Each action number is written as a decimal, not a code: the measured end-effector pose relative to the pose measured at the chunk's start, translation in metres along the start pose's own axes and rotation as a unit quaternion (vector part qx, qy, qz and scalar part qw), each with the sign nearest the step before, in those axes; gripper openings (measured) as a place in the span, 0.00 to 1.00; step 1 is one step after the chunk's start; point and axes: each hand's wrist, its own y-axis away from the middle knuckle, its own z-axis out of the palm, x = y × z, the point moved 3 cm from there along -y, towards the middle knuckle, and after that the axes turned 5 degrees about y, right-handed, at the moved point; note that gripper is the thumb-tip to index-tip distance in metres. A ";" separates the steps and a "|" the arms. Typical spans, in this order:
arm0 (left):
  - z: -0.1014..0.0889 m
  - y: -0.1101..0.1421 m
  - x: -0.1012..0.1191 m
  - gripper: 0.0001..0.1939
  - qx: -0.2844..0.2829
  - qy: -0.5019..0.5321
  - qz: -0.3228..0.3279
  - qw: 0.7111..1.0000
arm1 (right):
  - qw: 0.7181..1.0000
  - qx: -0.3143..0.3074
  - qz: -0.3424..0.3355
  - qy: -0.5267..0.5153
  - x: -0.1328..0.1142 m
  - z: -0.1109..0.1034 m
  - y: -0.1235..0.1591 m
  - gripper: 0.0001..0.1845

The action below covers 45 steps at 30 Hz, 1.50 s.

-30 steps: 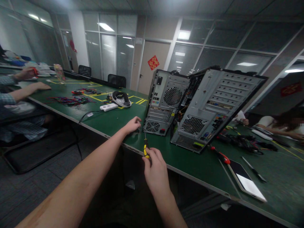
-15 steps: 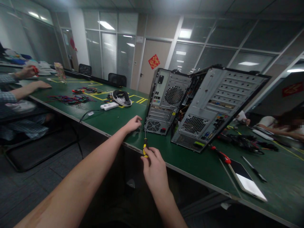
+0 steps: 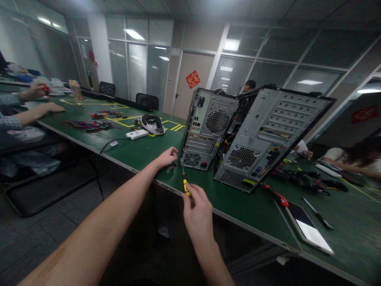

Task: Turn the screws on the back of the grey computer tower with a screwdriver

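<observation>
A yellow-and-black screwdriver (image 3: pixel 185 183) is held between the thumb and fingers of my right hand (image 3: pixel 199 204). Its shaft points up to the lower left corner of the rear panel of a grey computer tower (image 3: pixel 205 123). Exactly where the tip touches is too small to make out. My left hand (image 3: pixel 168 157) rests on the table at the left of that corner, its fingers loosely bent and apart, with nothing visible in them. To the right leans a second computer tower (image 3: pixel 258 139), tilted, its side open toward the first one.
On the green table (image 3: pixel 235 206) lie a white power strip (image 3: pixel 137 134), bundled wires (image 3: pixel 89 125), a red-handled tool (image 3: pixel 281 198), a phone (image 3: pixel 309 228) and a pen-like tool (image 3: pixel 318 213). Black cables (image 3: pixel 309 178) lie at right. Other people sit at both sides.
My right hand and the screwdriver's handle have shifted slightly right, so the screwdriver leans more. My left hand stays put. A person's head now shows behind the towers.
</observation>
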 end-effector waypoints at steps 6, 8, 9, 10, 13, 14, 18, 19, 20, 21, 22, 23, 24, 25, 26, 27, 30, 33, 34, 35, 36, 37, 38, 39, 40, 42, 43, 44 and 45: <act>0.001 -0.002 -0.001 0.19 -0.007 -0.006 -0.001 1.000 | 1.000 0.000 -0.019 0.008 0.000 0.001 0.001 0.18; 0.000 -0.002 -0.002 0.19 -0.005 -0.007 0.000 1.000 | 1.000 0.000 -0.023 0.012 0.000 0.002 0.002 0.18; 0.000 -0.001 -0.002 0.19 -0.004 -0.007 -0.001 1.000 | 1.000 0.000 -0.024 0.015 0.000 0.002 0.002 0.18; 0.000 -0.001 -0.002 0.19 -0.003 -0.006 -0.002 1.000 | 1.000 -0.002 -0.025 0.019 0.001 0.002 0.002 0.18; 0.000 -0.001 -0.002 0.19 0.000 -0.003 -0.003 1.000 | 0.999 -0.006 -0.028 0.029 0.001 0.003 0.003 0.18; 0.000 -0.001 -0.002 0.19 0.001 -0.003 -0.002 1.000 | 0.999 -0.007 -0.029 0.032 0.001 0.004 0.003 0.18; -0.001 -0.001 -0.002 0.19 0.000 -0.003 -0.003 1.000 | 0.999 -0.008 -0.032 0.040 0.000 0.004 0.004 0.18; -0.001 -0.001 -0.002 0.19 -0.002 -0.003 -0.003 1.000 | 0.999 -0.008 -0.033 0.041 -0.001 0.004 0.004 0.18; -0.001 -0.001 -0.002 0.19 -0.003 -0.002 -0.003 1.000 | 0.999 -0.008 -0.034 0.041 -0.001 0.004 0.004 0.18; -0.001 -0.001 -0.002 0.19 -0.004 -0.002 -0.001 1.000 | 0.998 -0.007 -0.036 0.041 -0.002 0.004 0.004 0.18; -0.001 -0.001 -0.002 0.19 -0.004 -0.002 0.000 1.000 | 0.998 -0.007 -0.038 0.041 -0.003 0.004 0.004 0.18; -0.001 -0.001 -0.002 0.19 -0.004 -0.002 0.001 1.000 | 0.998 -0.007 -0.039 0.041 -0.003 0.003 0.004 0.18; -0.001 -0.001 -0.002 0.19 -0.004 -0.001 0.002 1.000 | 0.998 -0.007 -0.040 0.042 -0.003 0.004 0.004 0.18; -0.001 0.000 -0.002 0.19 -0.004 0.000 0.002 1.000 | 0.998 -0.007 -0.042 0.043 -0.003 0.004 0.004 0.18; 0.000 0.000 -0.002 0.19 -0.004 0.000 0.001 1.000 | 0.998 -0.008 -0.042 0.044 -0.003 0.004 0.005 0.18; 0.000 0.000 -0.002 0.20 -0.004 0.001 0.000 1.000 | 0.998 -0.008 -0.043 0.046 -0.003 0.004 0.005 0.18; 0.000 0.000 -0.002 0.20 0.000 -0.001 -0.002 1.000 | 0.998 -0.002 -0.047 0.050 -0.001 0.005 0.005 0.18; 0.000 0.000 -0.002 0.20 0.000 0.002 -0.004 1.000 | 0.997 0.004 -0.053 0.050 0.000 0.005 0.005 0.17; 0.000 0.000 -0.002 0.20 -0.001 0.004 -0.004 1.000 | 0.997 0.004 -0.053 0.049 0.000 0.005 0.005 0.17; 0.000 0.000 -0.002 0.20 -0.001 0.005 -0.004 1.000 | 0.997 0.004 -0.054 0.049 0.000 0.005 0.005 0.17; 0.000 0.000 -0.001 0.19 -0.001 0.005 -0.003 1.000 | 0.997 0.004 -0.054 0.048 0.000 0.005 0.005 0.17; 0.000 0.000 -0.001 0.19 0.000 0.004 -0.002 1.000 | 0.997 0.003 -0.053 0.047 0.000 0.006 0.005 0.17; 0.000 0.000 -0.001 0.19 0.000 0.002 -0.002 1.000 | 0.998 0.002 -0.052 0.046 0.000 0.007 0.006 0.17; 0.000 0.000 -0.001 0.19 0.001 0.000 -0.001 1.000 | 0.998 -0.001 -0.050 0.046 -0.001 0.008 0.006 0.17; 0.000 0.001 -0.001 0.19 0.002 -0.001 0.000 1.000 | 0.998 -0.006 -0.049 0.045 -0.001 0.009 0.006 0.17; 0.000 0.001 -0.001 0.19 0.002 -0.001 0.001 1.000 | 0.998 -0.015 -0.045 0.045 -0.002 0.012 0.007 0.16; 0.000 0.001 -0.001 0.19 0.002 0.000 0.000 1.000 | 0.998 -0.019 -0.042 0.043 -0.002 0.013 0.008 0.16; 0.000 0.000 -0.001 0.19 0.002 0.001 0.000 1.000 | 0.998 -0.021 -0.038 0.040 -0.003 0.013 0.008 0.16; 0.000 0.000 -0.001 0.19 0.002 0.002 -0.001 1.000 | 0.998 -0.023 -0.035 0.036 -0.003 0.014 0.008 0.16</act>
